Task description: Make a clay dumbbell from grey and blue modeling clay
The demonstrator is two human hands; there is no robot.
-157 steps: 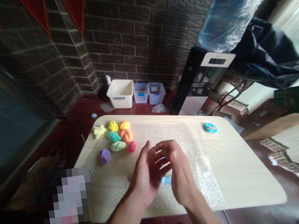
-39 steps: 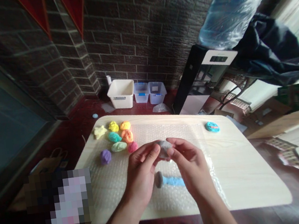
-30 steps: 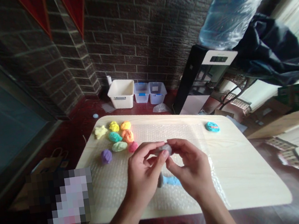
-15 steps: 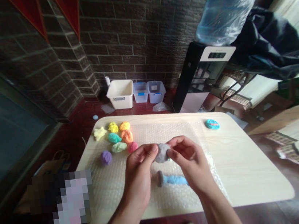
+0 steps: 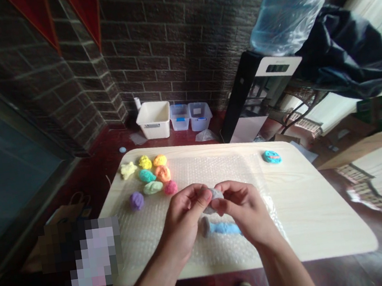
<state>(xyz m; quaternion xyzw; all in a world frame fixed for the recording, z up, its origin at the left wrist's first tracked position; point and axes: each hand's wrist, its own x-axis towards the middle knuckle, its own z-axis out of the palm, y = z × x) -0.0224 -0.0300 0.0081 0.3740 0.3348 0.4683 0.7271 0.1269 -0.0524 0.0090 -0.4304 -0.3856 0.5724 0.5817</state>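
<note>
A flattened lump of grey modelling clay [image 5: 216, 194] is pinched between my left hand [image 5: 186, 216] and my right hand [image 5: 244, 208], above the table's middle. Both thumbs press on its near face and partly cover it. Below it, a light blue clay roll [image 5: 223, 228] with a grey disc [image 5: 206, 227] at its left end lies on bubble wrap [image 5: 223, 256]; my right hand hides the roll's right end. To the left sit several clay lumps, among them a purple one [image 5: 136, 201], a pink one [image 5: 170, 187] and an orange one [image 5: 163, 173].
A blue clay piece with a reddish stripe [image 5: 272, 156] rests at the table's [image 5: 321, 219] far right. Beyond the table stand a white bin [image 5: 155, 128], two clear boxes and a water dispenser [image 5: 252, 102]. Cardboard boxes [image 5: 348, 138] are at the right.
My hands have drawn closer together, and the thumbs now cover more of the grey clay. The clay has shifted slightly right and looks tilted.
</note>
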